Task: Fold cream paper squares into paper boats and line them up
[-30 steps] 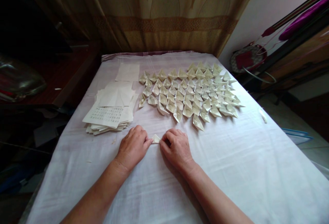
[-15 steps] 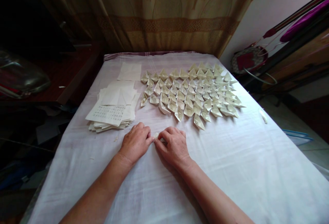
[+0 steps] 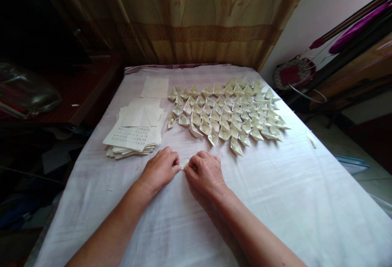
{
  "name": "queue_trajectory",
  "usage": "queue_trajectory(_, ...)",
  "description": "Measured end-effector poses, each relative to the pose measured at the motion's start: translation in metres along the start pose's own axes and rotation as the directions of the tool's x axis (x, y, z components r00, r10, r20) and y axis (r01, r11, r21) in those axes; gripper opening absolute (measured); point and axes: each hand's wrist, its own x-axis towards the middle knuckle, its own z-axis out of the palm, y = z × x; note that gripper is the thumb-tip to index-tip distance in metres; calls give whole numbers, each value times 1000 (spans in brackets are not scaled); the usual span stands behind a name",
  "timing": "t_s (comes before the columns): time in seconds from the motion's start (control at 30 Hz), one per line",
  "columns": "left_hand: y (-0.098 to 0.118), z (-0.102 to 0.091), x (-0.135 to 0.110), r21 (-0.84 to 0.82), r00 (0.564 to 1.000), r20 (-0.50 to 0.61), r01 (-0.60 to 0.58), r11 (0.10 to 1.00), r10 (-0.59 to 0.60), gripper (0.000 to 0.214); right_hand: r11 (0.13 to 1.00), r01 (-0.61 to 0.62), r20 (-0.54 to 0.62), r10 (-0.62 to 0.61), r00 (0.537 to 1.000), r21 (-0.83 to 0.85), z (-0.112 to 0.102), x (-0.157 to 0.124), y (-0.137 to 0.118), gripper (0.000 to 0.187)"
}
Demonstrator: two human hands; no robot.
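A small folded piece of paper (image 3: 184,164) shows between my two hands, low over the cloth; most of it is hidden by the fingers. My left hand (image 3: 162,164) is closed, its thumb and forefinger pinching the paper's left end. On the other end, my right hand (image 3: 206,171) is closed too, with thumb and curled fingers on the paper. Beyond the hands, many folded paper boats (image 3: 225,114) stand in close rows. A stack of paper sheets (image 3: 131,134), the upper ones bearing writing, lies past my left hand.
A white cloth (image 3: 275,193) covers the table. One loose sheet (image 3: 155,87) lies behind the stack. A brown curtain (image 3: 190,34) hangs at the far edge. A dark red cabinet (image 3: 98,79) stands at left, and a bag (image 3: 294,73) sits at right.
The hands have parted very slightly, and more of the folded paper shows between the fingertips. The view has shifted a little. The boats and sheets stay in place.
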Motion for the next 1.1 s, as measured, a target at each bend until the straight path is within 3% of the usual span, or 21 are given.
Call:
queue_trajectory(0.13, 5, -3, -2, 15, 1000, -4, 23, 1000, -23, 5, 998, -34, 11, 35, 999, -60, 0, 5, -3, 21)
queue_trajectory(0.43, 6, -4, -4, 14, 999, -7, 43, 999, -43, 6, 998, -20, -119, 13, 993, -55, 12, -1, -1, 26)
queue_trajectory(0.8, 9, -6, -2, 41, 998, 41, 51, 998, -52, 6, 994, -102, -130, 96, 987, -36, 13, 9, -1, 18)
queue_trajectory(0.97, 7, -7, -1, 40, 998, 43, 43, 998, -45, 8, 998, -51, -136, 56, 989, 40, 13, 5, 7, 20)
queue_trajectory(1.1, 7, -6, 0, 39, 999, 30, 38, 999, -39, 7, 977, 96, -119, -74, 990, 192, 13, -3, 22, 9)
